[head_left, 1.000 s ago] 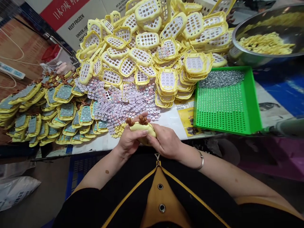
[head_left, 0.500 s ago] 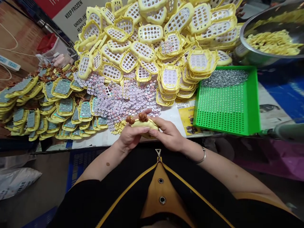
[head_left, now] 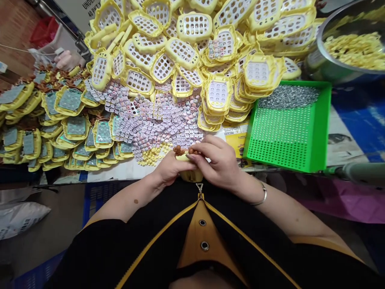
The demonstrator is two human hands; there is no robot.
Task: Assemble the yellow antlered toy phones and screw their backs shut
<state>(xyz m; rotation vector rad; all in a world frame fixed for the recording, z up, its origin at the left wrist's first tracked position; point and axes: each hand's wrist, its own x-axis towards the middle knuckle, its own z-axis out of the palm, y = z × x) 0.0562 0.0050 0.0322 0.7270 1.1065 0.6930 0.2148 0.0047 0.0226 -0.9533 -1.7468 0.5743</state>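
A small yellow toy shell with brown knobs on its top edge sits between the two hands, low over the near edge of the table and just above the zip of the person's black and yellow top. The left hand cups it from the left and underneath, fingers wrapped round its side. The right hand comes in from the right — its fingers are curled over the top of the shell, fingertips pressed down near the knobs, with a metal bangle on the wrist. Both hands are closed on the shell, and both forearms angle inward to meet in front of the body.

Just beyond the hands lies a spread of small pale keypad sheets, and behind that a big heap of yellow fronts with holes. To the left are rows of yellow backs with grey boards. To the right sits a green tray — small metal bits fill its far end.
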